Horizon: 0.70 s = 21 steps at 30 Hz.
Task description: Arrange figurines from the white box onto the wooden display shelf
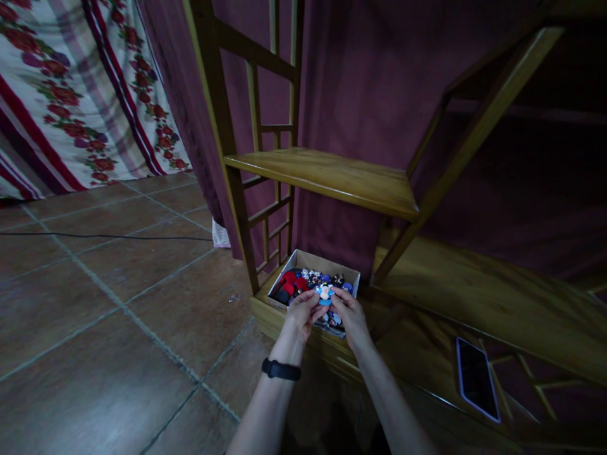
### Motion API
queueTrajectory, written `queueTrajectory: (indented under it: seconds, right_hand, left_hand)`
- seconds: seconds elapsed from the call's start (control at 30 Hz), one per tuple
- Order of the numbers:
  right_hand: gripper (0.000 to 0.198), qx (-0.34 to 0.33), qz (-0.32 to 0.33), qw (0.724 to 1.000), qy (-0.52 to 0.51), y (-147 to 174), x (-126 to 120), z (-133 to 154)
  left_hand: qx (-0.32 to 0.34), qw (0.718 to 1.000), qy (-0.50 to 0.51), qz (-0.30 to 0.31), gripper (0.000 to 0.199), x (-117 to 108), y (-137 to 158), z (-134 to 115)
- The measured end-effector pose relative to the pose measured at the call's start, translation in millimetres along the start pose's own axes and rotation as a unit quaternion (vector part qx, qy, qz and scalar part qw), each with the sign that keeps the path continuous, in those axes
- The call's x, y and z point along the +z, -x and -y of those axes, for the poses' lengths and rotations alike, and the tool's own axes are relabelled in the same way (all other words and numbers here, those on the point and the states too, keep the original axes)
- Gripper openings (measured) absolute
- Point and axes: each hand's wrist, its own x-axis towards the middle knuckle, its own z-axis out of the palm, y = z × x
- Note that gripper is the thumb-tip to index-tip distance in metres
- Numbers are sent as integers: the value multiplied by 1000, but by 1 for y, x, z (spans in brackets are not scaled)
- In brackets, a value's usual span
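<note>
Between the fingertips of my left hand (303, 309) and my right hand (348, 309) is a small figurine (325, 293), light blue with a pale, pinkish middle. Both hands are closed in a pinch, one on each side of it. Directly below and behind them sits an open cardboard box (351, 275) with many small figurines in it. Red and dark pieces (290, 282) fill its left side, and white, blue and purple ones (325, 277) lie farther back. My hands hide part of the box's front.
The box stands on the bottom board of a wooden shelf unit (322, 177), under a higher shelf board. A dark-screened tablet or phone (477, 379) lies at the right. Tiled floor (118, 328) with a black cable (104, 236) spreads left, near a floral cloth (85, 95).
</note>
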Motion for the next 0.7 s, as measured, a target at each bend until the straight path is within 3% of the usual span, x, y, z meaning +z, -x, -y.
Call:
queueTrajectory:
  seconds: [0.2, 0.43, 0.7]
  right_hand:
    - [33, -13, -6, 1000, 12, 3, 1, 3]
    - [31, -9, 9, 1000, 7, 12, 2, 6]
    - [32, -2, 20, 999, -47, 43, 3, 15]
  left_hand:
    - [25, 999, -15, -25, 19, 2, 2, -1]
    - [22, 1000, -21, -5, 16, 0, 10, -4]
    - [24, 998, -51, 3, 12, -8, 28, 6]
